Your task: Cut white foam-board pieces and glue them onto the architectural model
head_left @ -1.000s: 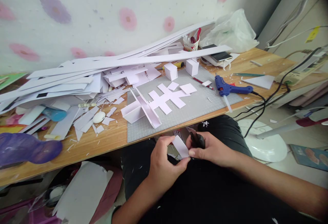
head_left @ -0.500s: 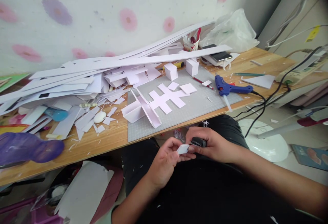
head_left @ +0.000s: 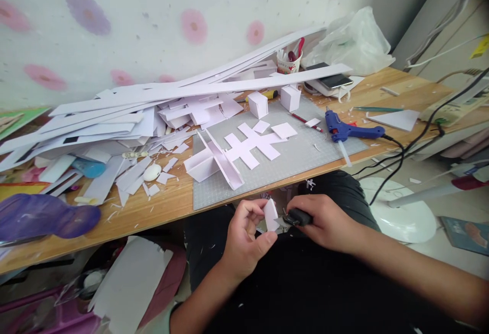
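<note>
Over my lap, my left hand (head_left: 246, 240) pinches a small white foam board piece (head_left: 271, 215) between thumb and fingers, its flat face tilted upright. My right hand (head_left: 324, 219) is wrapped round a black-handled utility knife (head_left: 298, 217). The knife's blade points left and its tip is at or very near the lower edge of the piece; I cannot tell if they touch. On the grey cutting mat (head_left: 206, 196) ahead lie a white cross-barred cutout (head_left: 252, 145), a white channel-shaped piece (head_left: 223, 163) and two small white boxes (head_left: 258, 105).
A blue glue gun (head_left: 353, 131) lies at the mat's right, its cable running off the table. White strips and scraps (head_left: 126, 115) pile up on the left. A purple object (head_left: 46, 217) sits at the front left edge. A white lamp base (head_left: 401, 217) stands on the floor.
The white piece has turned from lying nearly flat to standing upright in my left hand. My right hand has drawn slightly right, and the knife's blade now shows.
</note>
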